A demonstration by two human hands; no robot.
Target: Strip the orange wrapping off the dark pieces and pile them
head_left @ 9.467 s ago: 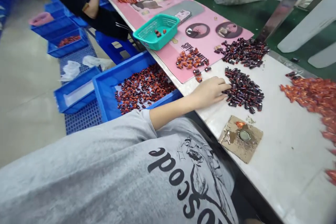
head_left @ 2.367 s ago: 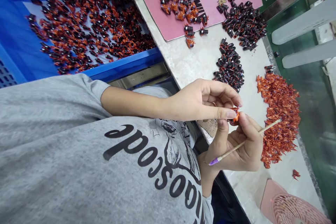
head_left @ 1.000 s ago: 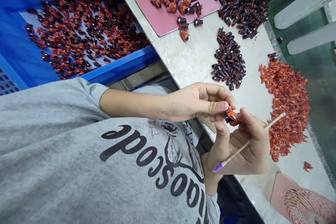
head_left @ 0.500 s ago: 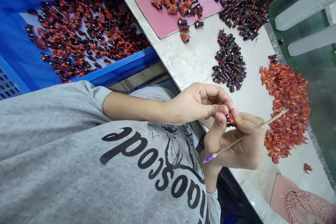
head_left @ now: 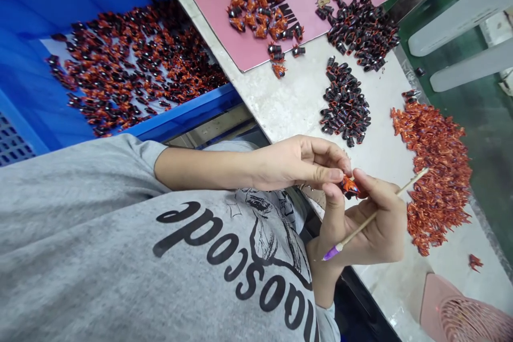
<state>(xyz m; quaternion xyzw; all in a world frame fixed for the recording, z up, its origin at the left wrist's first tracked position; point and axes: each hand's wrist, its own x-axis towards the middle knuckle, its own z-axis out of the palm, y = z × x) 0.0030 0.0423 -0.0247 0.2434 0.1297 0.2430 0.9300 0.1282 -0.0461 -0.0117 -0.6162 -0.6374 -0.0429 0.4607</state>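
Note:
Between thumb and fingertips, my left hand (head_left: 294,160) pinches a small orange-and-black plastic piece (head_left: 350,187) with a spiky orange part. My right hand (head_left: 374,224) is around the other side of it, thumb and forefinger close to the piece; whether they touch it I cannot tell. Across the right palm and between its fingers runs a thin wooden stick (head_left: 360,228) with a purple tip. Just beyond the hands lies a pile of small black hollow parts (head_left: 347,104). To the right spreads a large heap of spiky orange parts (head_left: 438,181).
A second pile of black parts (head_left: 363,32) lies farther up the table (head_left: 280,101). Several orange-and-black pieces (head_left: 258,10) sit on a pink printed sheet (head_left: 236,45). Beside me, a blue bin (head_left: 24,69) holds many such pieces. A pink woven-textured object (head_left: 468,315) is at lower right.
The piece has turned and shows more of its orange side. My right thumb and forefinger have opened a little around it. The camera view has shifted slightly.

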